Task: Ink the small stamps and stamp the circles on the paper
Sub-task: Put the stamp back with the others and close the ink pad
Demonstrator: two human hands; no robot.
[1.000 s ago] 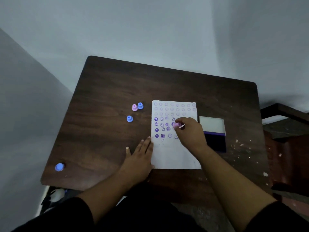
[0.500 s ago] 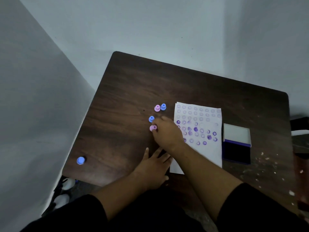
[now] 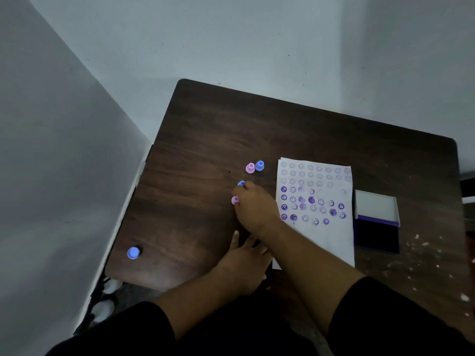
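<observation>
A white paper (image 3: pixel 331 240) with rows of circles lies on the dark wooden table (image 3: pixel 205 140); its lower rows carry purple stamp marks, its upper rows only faint rings. My right hand (image 3: pixel 257 209) reaches left of the paper, and its fingertips touch a pink stamp (image 3: pixel 235 200) and a blue stamp (image 3: pixel 240 183). Whether it grips either one is hidden. Another pink stamp (image 3: pixel 249 168) and blue stamp (image 3: pixel 259 166) stand together farther back. A lone blue stamp (image 3: pixel 133 252) sits near the table's front left corner. My left hand (image 3: pixel 244 255) lies flat by the paper's lower left corner.
An open ink pad (image 3: pixel 376 237) with its white lid (image 3: pixel 375 206) tipped back sits right of the paper. White flecks dot the table's right side. Grey walls stand close behind and to the left. Dark cables hang below the table's left front edge.
My right hand left the paper with the pink stamp and crossed to the stamps on the left, where the pink stamp now sits on the table. The view swung left. My left hand stayed put.
</observation>
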